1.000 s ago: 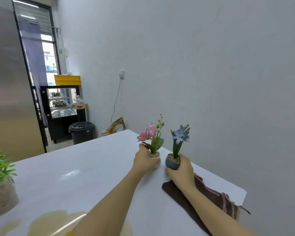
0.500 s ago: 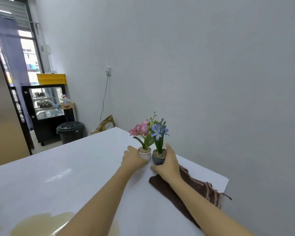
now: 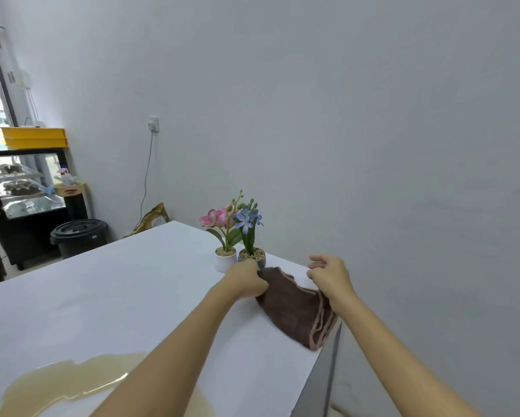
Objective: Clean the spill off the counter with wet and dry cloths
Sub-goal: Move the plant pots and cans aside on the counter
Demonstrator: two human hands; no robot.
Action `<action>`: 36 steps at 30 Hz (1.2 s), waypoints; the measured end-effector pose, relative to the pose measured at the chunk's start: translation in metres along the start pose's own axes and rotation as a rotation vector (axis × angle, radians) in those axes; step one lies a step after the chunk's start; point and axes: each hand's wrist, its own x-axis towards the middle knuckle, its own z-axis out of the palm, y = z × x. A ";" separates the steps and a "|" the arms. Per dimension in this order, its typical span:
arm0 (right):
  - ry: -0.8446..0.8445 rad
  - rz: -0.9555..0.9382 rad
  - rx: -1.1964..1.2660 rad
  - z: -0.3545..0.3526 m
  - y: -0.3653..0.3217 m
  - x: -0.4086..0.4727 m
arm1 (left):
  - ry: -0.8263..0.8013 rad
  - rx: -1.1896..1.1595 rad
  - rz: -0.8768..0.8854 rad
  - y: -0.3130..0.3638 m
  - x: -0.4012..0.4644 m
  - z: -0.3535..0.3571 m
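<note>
Head view, looking forward and down along both forearms over a white counter (image 3: 132,296). A dark brown cloth (image 3: 294,308) with a pale trim lies at the far right of the counter, its long axis running from near the flower pots back toward the counter's right edge, where its near end reaches the rim. The left hand (image 3: 246,279) grips the far end of the cloth, fingers curled around a bunched corner. The right hand (image 3: 330,273) hovers just above the cloth's right side with fingers loosely spread, holding nothing; whether it touches the fabric cannot be told. Just beyond the left hand stand two small pots touching side by side: a white pot with pink flowers (image 3: 225,260) and a grey pot with a blue flower (image 3: 252,255). The tan spill (image 3: 66,383) spreads at the near left of the counter, well apart from the cloth and partly hidden by the left forearm. From the grip, the spill lies back toward the person and to the left, so the left hand is likely better placed to carry the cloth there.
</note>
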 end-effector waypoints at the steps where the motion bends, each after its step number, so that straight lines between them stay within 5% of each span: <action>1: 0.032 0.003 0.021 -0.006 0.002 -0.001 | 0.040 -0.016 0.089 0.006 -0.002 -0.001; 5: 0.100 -0.009 0.084 -0.026 0.004 -0.012 | -0.025 -0.045 0.398 0.033 -0.017 -0.006; 9: 0.160 -0.057 0.010 -0.037 0.005 -0.030 | -0.415 0.114 0.306 0.042 -0.030 0.002; 11: 0.155 -0.105 -0.056 -0.038 0.007 -0.040 | -0.458 0.126 0.282 0.038 -0.031 0.006; 15: 0.057 -0.231 -0.245 -0.025 0.007 -0.058 | -0.241 -0.192 0.300 0.020 -0.023 0.007; 20: -0.063 -0.238 -0.757 0.026 0.020 -0.077 | 0.132 -0.175 0.143 -0.010 -0.009 0.009; 24: -0.144 -0.231 -0.835 0.031 0.029 -0.066 | 0.369 -0.233 -0.043 -0.036 -0.004 0.007; 36: -0.224 -0.242 -0.797 0.032 0.000 -0.004 | 0.374 -0.254 -0.224 -0.062 0.027 -0.011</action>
